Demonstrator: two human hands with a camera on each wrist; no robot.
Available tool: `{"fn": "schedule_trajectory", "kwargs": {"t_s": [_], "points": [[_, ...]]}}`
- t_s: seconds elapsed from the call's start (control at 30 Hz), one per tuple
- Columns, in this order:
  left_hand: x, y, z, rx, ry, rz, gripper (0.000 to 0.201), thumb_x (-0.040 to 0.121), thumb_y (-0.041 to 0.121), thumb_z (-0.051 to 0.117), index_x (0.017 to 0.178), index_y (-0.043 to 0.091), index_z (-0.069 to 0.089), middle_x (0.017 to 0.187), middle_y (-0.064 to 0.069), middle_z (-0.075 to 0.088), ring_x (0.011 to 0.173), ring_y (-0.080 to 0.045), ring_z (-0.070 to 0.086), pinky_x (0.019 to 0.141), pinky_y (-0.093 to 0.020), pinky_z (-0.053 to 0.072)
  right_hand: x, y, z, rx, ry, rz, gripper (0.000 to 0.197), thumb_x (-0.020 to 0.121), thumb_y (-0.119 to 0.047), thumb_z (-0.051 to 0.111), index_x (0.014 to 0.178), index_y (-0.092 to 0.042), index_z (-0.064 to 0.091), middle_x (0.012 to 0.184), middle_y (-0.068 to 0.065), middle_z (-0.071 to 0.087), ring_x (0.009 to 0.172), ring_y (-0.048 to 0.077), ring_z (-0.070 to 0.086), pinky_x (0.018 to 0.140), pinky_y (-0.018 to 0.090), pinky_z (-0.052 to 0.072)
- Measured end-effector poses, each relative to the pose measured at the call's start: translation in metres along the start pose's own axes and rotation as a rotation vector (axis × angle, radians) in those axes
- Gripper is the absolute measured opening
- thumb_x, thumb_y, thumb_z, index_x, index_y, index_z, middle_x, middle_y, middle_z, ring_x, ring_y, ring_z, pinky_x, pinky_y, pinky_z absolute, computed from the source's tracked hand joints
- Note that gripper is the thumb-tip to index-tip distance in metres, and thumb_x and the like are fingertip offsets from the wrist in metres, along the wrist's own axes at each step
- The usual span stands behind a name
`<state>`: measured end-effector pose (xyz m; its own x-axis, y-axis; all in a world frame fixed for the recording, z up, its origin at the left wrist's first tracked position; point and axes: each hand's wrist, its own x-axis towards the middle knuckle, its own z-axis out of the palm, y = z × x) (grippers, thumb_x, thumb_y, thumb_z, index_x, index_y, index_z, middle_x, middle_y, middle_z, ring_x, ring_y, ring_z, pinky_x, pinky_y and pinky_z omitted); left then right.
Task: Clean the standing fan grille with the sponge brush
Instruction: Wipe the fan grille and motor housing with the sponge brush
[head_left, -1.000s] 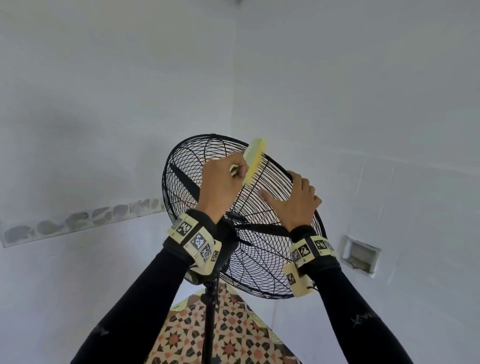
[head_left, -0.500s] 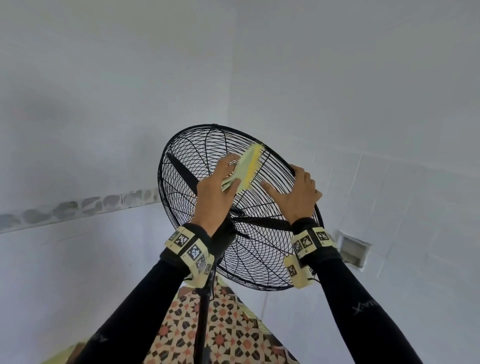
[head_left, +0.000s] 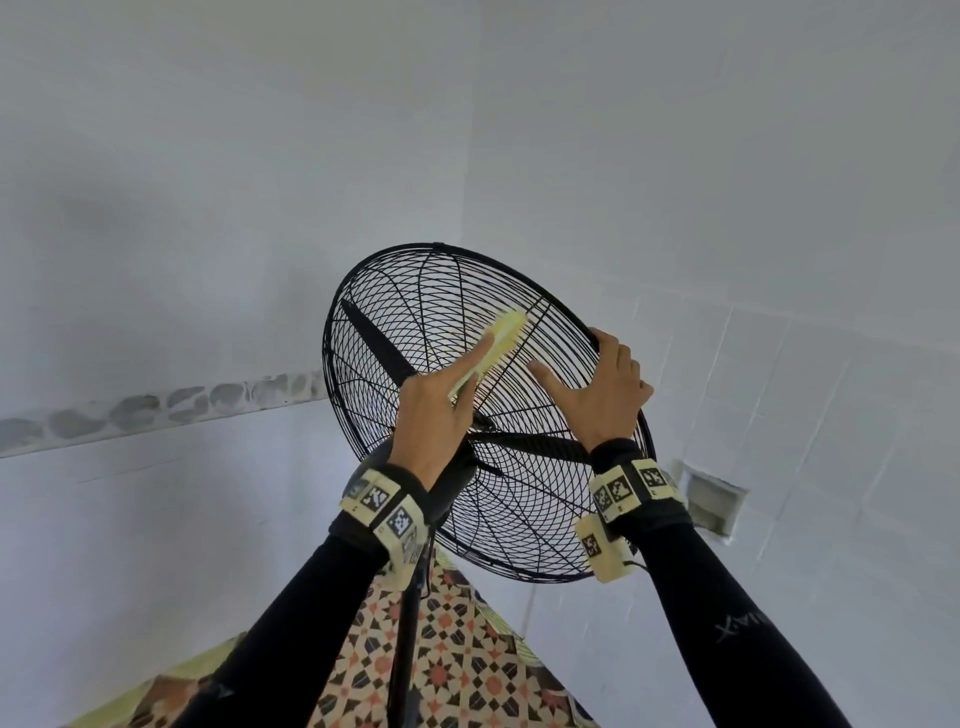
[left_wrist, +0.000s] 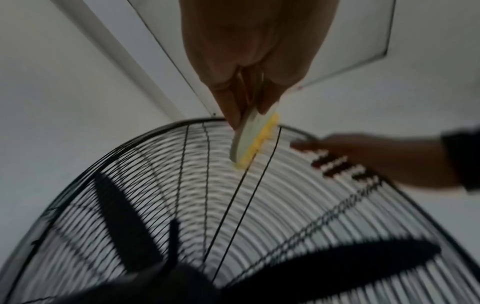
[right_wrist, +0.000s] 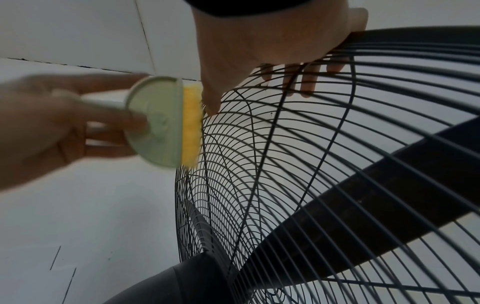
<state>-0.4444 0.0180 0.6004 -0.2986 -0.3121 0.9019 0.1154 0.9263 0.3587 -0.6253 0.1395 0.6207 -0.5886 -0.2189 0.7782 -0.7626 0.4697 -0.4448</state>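
Observation:
A black wire fan grille (head_left: 447, 291) on a standing fan tilts toward me, dark blades behind the wires. My left hand (head_left: 441, 400) grips the pale green sponge brush (head_left: 498, 338) by its handle, forefinger laid along it. The brush's yellow sponge edge (right_wrist: 191, 127) presses on the upper rear wires (left_wrist: 182, 185), seen also on the brush (left_wrist: 253, 142). My right hand (head_left: 605, 389) holds the grille's right rim, fingers (right_wrist: 306, 82) hooked through the wires and thumb pointing at the brush.
The fan's black pole (head_left: 405, 649) and motor housing (right_wrist: 176, 286) are below the hands. White tiled walls meet in a corner behind the fan, with a recessed niche (head_left: 714, 501) at right. A patterned floor (head_left: 467, 665) lies far below.
The brush has turned from edge-on at the grille's top rim to lying along the wires, sliding down and left. The right hand kept its hold on the rim. The head view tilted.

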Motion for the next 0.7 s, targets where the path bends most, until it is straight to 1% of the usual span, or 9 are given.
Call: {"fn": "schedule_trajectory", "kwargs": {"t_s": [0.07, 0.17, 0.23, 0.3, 0.37, 0.47, 0.53, 0.63, 0.7], "points": [[-0.02, -0.014, 0.007, -0.042, 0.004, -0.075, 0.059, 0.094, 0.002, 0.072, 0.144, 0.027, 0.052, 0.109, -0.015, 0.077, 0.06, -0.002, 0.063, 0.06, 0.002, 0.046, 0.0, 0.002, -0.003, 0.012, -0.012, 0.005, 0.091, 0.073, -0.091, 0.052, 0.139, -0.029, 0.042, 0.134, 0.0, 0.053, 0.12, 0.025, 0.05, 0.099, 0.052, 0.034], [-0.03, -0.018, 0.009, -0.245, 0.123, -0.273, 0.05, 0.098, 0.002, 0.068, 0.143, 0.018, 0.054, 0.134, -0.016, 0.066, 0.112, -0.032, 0.071, 0.074, -0.002, 0.052, -0.003, 0.0, -0.004, 0.01, -0.015, -0.002, 0.09, 0.075, -0.089, 0.054, 0.14, -0.029, 0.041, 0.135, 0.0, 0.053, 0.121, 0.024, 0.049, 0.1, 0.051, 0.033], [-0.025, -0.008, 0.006, -0.332, 0.198, -0.241, 0.049, 0.1, 0.005, 0.066, 0.145, 0.019, 0.051, 0.138, -0.015, 0.062, 0.122, -0.031, 0.065, 0.076, -0.008, 0.055, -0.005, -0.002, -0.003, 0.003, 0.005, -0.017, 0.089, 0.075, -0.088, 0.055, 0.14, -0.029, 0.042, 0.133, 0.0, 0.054, 0.12, 0.024, 0.05, 0.099, 0.051, 0.034], [-0.019, -0.002, 0.005, -0.328, 0.243, -0.126, 0.051, 0.1, 0.007, 0.067, 0.147, 0.018, 0.049, 0.135, -0.008, 0.062, 0.112, -0.015, 0.069, 0.071, -0.013, 0.059, -0.005, -0.002, -0.002, -0.003, 0.027, -0.027, 0.089, 0.075, -0.088, 0.055, 0.139, -0.028, 0.044, 0.132, 0.0, 0.055, 0.118, 0.024, 0.051, 0.098, 0.05, 0.035], [-0.016, -0.009, 0.01, -0.207, 0.195, -0.084, 0.046, 0.101, 0.014, 0.067, 0.145, 0.011, 0.055, 0.127, -0.004, 0.067, 0.085, -0.003, 0.072, 0.061, -0.016, 0.059, -0.005, -0.001, -0.002, -0.009, 0.03, -0.016, 0.09, 0.074, -0.089, 0.055, 0.139, -0.027, 0.044, 0.132, 0.0, 0.055, 0.118, 0.024, 0.051, 0.098, 0.05, 0.034], [-0.025, -0.029, 0.017, -0.078, 0.083, -0.182, 0.033, 0.103, 0.024, 0.064, 0.128, 0.004, 0.07, 0.102, -0.006, 0.077, 0.066, -0.011, 0.067, 0.053, -0.016, 0.052, -0.003, 0.002, -0.003, -0.002, -0.016, -0.004, 0.089, 0.075, -0.089, 0.054, 0.14, -0.029, 0.041, 0.135, 0.0, 0.052, 0.122, 0.025, 0.05, 0.1, 0.051, 0.032], [-0.031, -0.041, 0.013, 0.059, -0.022, -0.233, 0.029, 0.102, 0.028, 0.064, 0.116, 0.005, 0.076, 0.087, -0.008, 0.078, 0.061, -0.017, 0.063, 0.056, -0.024, 0.049, -0.002, 0.003, -0.004, 0.004, -0.022, -0.003, 0.089, 0.075, -0.089, 0.052, 0.14, -0.03, 0.04, 0.135, 0.0, 0.052, 0.122, 0.025, 0.049, 0.101, 0.052, 0.032], [-0.028, -0.047, 0.002, 0.221, -0.194, -0.306, 0.024, 0.101, 0.021, 0.065, 0.117, 0.008, 0.076, 0.09, -0.011, 0.077, 0.068, -0.02, 0.058, 0.071, -0.032, 0.049, -0.005, -0.003, -0.004, -0.012, -0.013, -0.004, 0.09, 0.074, -0.091, 0.051, 0.14, -0.029, 0.042, 0.136, 0.001, 0.053, 0.122, 0.026, 0.05, 0.101, 0.051, 0.033], [-0.021, -0.043, -0.003, 0.188, -0.209, -0.303, 0.029, 0.103, 0.019, 0.062, 0.13, 0.01, 0.068, 0.104, -0.014, 0.077, 0.077, -0.023, 0.063, 0.074, -0.031, 0.05, -0.006, -0.008, -0.004, -0.021, -0.011, -0.009, 0.091, 0.075, -0.09, 0.052, 0.14, -0.028, 0.043, 0.137, 0.002, 0.053, 0.122, 0.027, 0.05, 0.101, 0.051, 0.033]]}}
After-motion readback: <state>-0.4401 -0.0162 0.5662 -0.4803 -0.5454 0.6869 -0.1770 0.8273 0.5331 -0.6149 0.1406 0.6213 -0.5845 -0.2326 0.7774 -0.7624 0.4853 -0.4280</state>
